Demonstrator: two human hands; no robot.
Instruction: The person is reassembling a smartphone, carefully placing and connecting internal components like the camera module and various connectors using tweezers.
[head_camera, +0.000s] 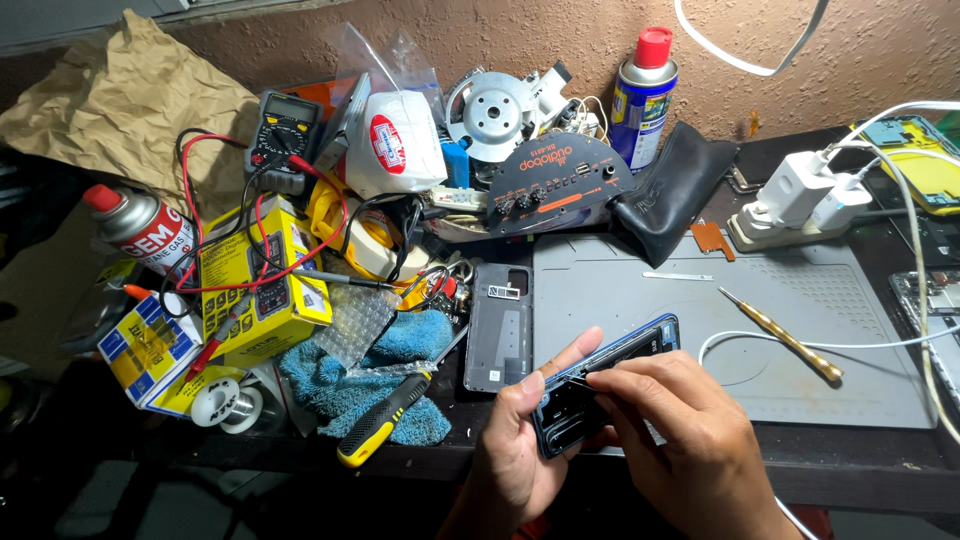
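My left hand (520, 440) grips the lower end of an opened blue smartphone (640, 345), holding it tilted above the front edge of a grey work mat (760, 290). My right hand (690, 440) pinches a thin black tool (585, 380), whose tip rests inside the phone near its lower end. The phone's removed grey back cover (498, 325) lies flat just left of the mat.
A brass-handled screwdriver (785, 335) and a white cable (850, 345) lie on the mat. To the left are a blue cloth (395, 385), a yellow-black screwdriver (380, 425), yellow boxes (262, 280), a multimeter (283, 130) and spray cans (640, 95). White chargers (800, 190) sit at the right.
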